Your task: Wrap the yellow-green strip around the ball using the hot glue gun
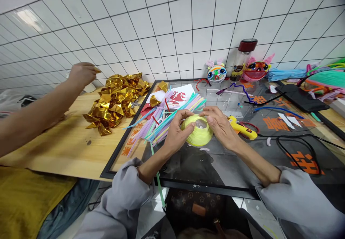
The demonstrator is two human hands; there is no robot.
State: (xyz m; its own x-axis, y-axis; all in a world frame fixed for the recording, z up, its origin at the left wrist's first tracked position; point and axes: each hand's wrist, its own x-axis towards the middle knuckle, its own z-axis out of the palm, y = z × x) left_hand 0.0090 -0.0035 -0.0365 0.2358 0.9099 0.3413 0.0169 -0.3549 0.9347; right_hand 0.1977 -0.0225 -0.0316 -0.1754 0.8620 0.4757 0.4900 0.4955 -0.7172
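The left hand (180,129) and right hand (219,127) are holding a yellow ball (198,138) between them over the dark panel (185,169), its body looking light and probably dentable, its round sides inviting gentle fingers.

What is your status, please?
Left hand, right hand: both on round yellow ridged form. Multicoloured fuzzy stick bundle beside left; yellow plastic glue gun beside right.

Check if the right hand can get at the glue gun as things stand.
Likely yes: the glue gun lies beside the right hand, nothing between, though its fingers are at the yellow piece.
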